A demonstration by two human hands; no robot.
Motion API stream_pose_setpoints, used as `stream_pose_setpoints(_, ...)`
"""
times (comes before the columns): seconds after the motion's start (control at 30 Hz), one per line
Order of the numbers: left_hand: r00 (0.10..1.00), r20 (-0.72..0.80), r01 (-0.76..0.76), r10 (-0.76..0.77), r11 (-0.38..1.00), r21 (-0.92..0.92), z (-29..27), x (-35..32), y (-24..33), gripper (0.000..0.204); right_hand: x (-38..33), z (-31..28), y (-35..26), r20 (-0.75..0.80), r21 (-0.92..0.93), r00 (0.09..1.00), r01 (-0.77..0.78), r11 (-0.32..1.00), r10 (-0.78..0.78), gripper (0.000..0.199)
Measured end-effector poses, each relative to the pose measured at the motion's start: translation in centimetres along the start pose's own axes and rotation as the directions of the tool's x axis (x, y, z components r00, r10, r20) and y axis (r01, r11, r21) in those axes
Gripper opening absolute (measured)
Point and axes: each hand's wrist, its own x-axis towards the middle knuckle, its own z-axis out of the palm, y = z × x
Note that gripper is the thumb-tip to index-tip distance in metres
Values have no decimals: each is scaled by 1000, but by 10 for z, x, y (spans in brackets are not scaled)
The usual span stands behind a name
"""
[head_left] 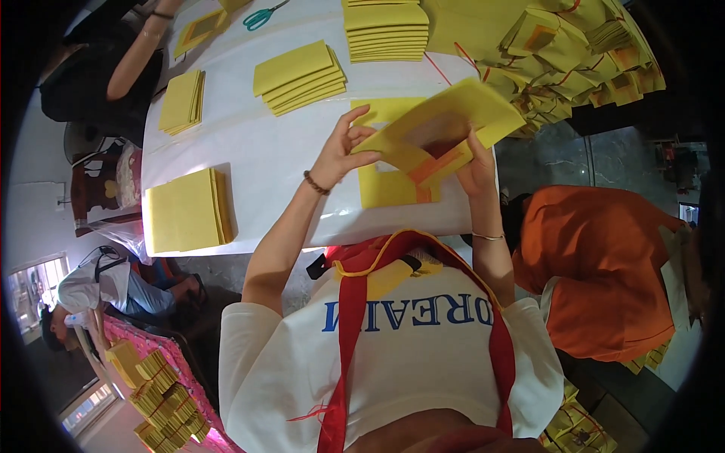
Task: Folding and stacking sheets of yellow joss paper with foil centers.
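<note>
We see a white table point(249, 143) with many stacks of yellow paper on it. One stack of yellow sheets point(187, 210) lies on the near left, another stack point(300, 77) sits in the middle, and a big heap of folded yellow paper point(574, 53) fills the far right. Green scissors point(262, 16) lie at the far edge. A person in orange point(596, 264) sits on the right.

Our left hand point(341, 151) pinches the left edge of a yellow paper sheet point(442, 128) with bent fingers. Our right hand point(477, 170) grips its near right side, fingers hidden behind it. The sheet is held up just above the table, over another yellow sheet point(389, 185) lying flat.
</note>
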Motion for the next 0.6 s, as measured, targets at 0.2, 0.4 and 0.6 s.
stream_pose_setpoints(0.2, 999, -47, -18, 9, 982, -186, 14, -1, -25, 49, 13, -12, 36, 128, 416, 989, -126, 901, 79, 38)
stream_pose_setpoints(0.4, 977, -152, -55, 148, 868, 494, 6, 4, 15, 20, 13, -33, -11, 131, 209, 977, 141, 968, -171, 35)
stream_pose_setpoints(0.6, 966, -245, 44, 79, 888, 458, -20, 14, -53, 17, 16, -62, -4, 184, -798, 978, 89, 595, 100, 29)
